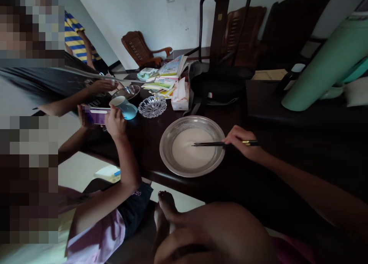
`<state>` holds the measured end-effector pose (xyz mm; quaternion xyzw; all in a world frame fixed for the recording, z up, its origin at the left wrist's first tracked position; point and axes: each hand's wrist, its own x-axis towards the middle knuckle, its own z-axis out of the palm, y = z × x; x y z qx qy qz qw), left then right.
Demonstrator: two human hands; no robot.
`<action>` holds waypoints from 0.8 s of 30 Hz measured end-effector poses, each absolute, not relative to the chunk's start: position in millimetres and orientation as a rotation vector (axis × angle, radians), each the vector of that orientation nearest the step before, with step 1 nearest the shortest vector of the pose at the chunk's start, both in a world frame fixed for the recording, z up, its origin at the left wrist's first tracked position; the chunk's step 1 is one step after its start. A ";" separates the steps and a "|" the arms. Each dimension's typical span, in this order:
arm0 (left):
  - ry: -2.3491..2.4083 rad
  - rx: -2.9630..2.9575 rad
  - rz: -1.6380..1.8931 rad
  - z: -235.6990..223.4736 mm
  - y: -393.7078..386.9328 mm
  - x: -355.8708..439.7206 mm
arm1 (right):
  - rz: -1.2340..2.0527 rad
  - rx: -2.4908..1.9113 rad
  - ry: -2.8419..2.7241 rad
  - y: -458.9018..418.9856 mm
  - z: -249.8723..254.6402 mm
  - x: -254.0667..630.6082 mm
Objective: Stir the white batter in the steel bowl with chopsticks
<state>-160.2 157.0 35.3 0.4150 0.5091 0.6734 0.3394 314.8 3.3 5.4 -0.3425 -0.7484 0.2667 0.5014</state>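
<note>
A wide metal bowl (165, 156) stands on the dark table (258, 179) in front of me, with pale white batter (186, 151) in it. My right hand (243, 141) reaches in from the right and is closed on a pair of dark chopsticks (211, 144). Their tips rest in the batter near the bowl's middle. My left hand is out of sight. My bare knee (218, 233) and foot (166, 204) show below the table's near edge.
Another person at the left holds a phone (97, 115) beside a blue cup (126, 107). Further back lie a glass dish (152, 106), a small metal bowl (129, 91), a tissue pack (180, 95), books (168, 74) and a black bag (215, 86). A green roll (324, 64) leans at the right.
</note>
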 end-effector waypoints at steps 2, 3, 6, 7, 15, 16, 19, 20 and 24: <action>1.351 1.017 1.772 33.5 160.7 -161.5 | 0.695 -0.842 -1.715 3.9 5.8 318.0; 1.357 0.986 1.774 33.7 161.2 -161.3 | 0.724 -0.807 -1.727 3.5 5.8 318.4; 1.370 0.946 1.754 38.0 157.8 -158.3 | 0.731 -0.647 -1.932 2.3 5.8 315.8; 1.374 0.941 1.738 39.8 156.0 -156.9 | 0.706 -0.632 -1.978 2.5 5.8 315.2; 1.459 0.911 1.679 40.1 154.1 -157.0 | 0.716 -0.687 -1.816 3.6 3.2 317.5; 1.449 0.916 1.671 38.8 154.9 -158.6 | 0.721 -0.657 -1.896 3.1 3.3 315.5; 1.419 0.922 1.639 37.3 156.7 -161.4 | 0.643 -0.699 -1.978 4.0 5.5 313.6; 1.413 0.924 1.634 37.9 156.9 -161.2 | 0.610 -0.749 -1.921 4.6 6.7 315.1; 1.373 1.038 1.708 42.4 154.7 -157.2 | 0.612 -0.777 -1.737 5.1 8.6 321.2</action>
